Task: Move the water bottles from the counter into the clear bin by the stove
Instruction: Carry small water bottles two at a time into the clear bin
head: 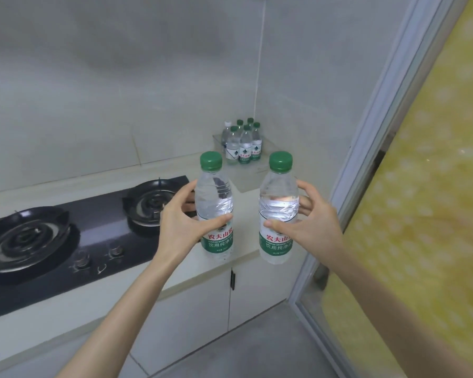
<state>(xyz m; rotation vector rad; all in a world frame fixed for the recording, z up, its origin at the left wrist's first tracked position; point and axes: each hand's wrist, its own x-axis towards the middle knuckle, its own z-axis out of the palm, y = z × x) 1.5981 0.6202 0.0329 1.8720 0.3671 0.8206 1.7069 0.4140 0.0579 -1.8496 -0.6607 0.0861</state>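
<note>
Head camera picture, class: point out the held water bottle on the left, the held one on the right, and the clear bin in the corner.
left water bottle [215,196], head view, clear body above the label.
right water bottle [277,197], head view, clear body above the label.
clear bin [257,174], head view, bare front wall.

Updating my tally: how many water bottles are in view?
8: one bottle in left hand, one in right hand, six in the clear bin; more may hide behind.
</note>
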